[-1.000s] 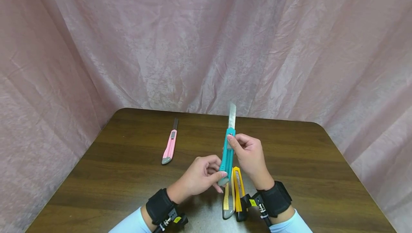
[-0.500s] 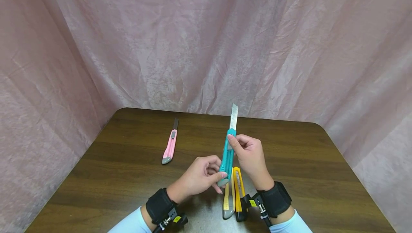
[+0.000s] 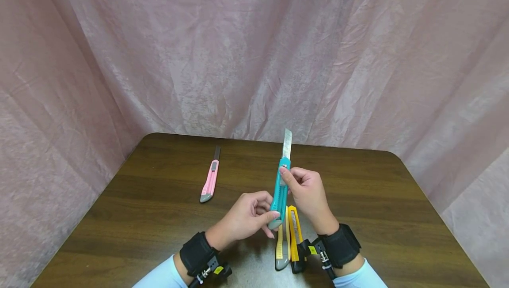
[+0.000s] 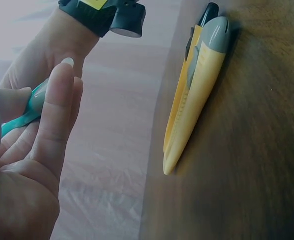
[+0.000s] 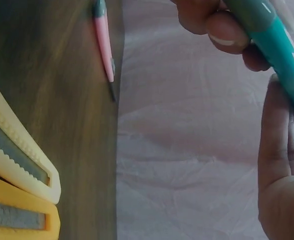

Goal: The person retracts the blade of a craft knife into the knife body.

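Observation:
A teal utility knife [image 3: 280, 196] is held above the table between both hands, its long metal blade [image 3: 287, 143] out and pointing away. My left hand [image 3: 248, 217] pinches the grey-tipped butt end between thumb and fingers. Farther up, my right hand [image 3: 309, 191] grips the body, thumb on the slider and fingers behind. Below the hands, a pale yellow utility knife [image 4: 201, 85] and an orange-yellow utility knife [image 3: 295, 230] with a black end lie side by side. To the left lies a pink utility knife [image 3: 210, 181] with its dark blade out.
The brown wooden table [image 3: 159, 217] has rounded far corners. A pink velvety curtain [image 3: 222, 58] hangs behind it and along both sides. Black wrist straps with cameras sit on both wrists, the right camera [image 3: 305, 249] overlapping the orange-yellow knife in the head view.
The teal knife's blade tilts slightly to the right and then back left. Both hands keep their hold and barely shift. The knives on the table stay put.

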Motion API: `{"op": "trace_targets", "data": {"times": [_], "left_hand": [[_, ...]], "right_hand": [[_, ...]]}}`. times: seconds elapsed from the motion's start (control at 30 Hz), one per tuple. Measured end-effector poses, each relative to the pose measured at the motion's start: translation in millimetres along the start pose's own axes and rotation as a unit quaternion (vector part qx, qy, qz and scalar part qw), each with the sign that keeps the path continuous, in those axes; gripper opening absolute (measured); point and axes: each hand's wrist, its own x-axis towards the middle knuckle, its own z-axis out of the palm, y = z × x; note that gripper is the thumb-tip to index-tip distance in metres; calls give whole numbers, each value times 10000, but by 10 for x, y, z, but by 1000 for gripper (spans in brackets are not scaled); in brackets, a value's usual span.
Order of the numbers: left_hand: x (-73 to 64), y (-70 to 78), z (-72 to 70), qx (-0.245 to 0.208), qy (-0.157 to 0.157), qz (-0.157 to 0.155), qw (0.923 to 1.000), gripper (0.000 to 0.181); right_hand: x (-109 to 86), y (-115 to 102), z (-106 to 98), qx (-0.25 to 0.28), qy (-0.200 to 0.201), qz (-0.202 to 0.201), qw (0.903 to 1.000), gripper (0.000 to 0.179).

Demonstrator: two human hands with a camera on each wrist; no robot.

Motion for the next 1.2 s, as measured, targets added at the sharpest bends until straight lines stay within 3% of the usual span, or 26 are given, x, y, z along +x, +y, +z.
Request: {"op": "trace_targets", "data": {"times": [0.33, 0.53, 0.83, 1.07, 1.2], "left_hand": [[3, 7, 5, -32, -8, 165, 9999, 9], [-5, 16, -5, -11, 29, 88, 10000, 8], [-2, 17, -15, -72, 62, 11, 10000, 9], [5, 15, -25, -77, 99, -20, 9999, 9], [10, 14, -29, -63, 120, -21, 9999, 9]], "right_hand": [[-3, 42, 7, 114, 1, -147, 9998, 22], [-7, 32, 1, 22, -103, 16, 9999, 27], [-1, 77, 23, 83, -131, -267, 9995, 24], [0, 81, 12, 28, -188, -34, 9998, 25], [3, 83, 12, -24, -240, -139, 9996, 25]]}}
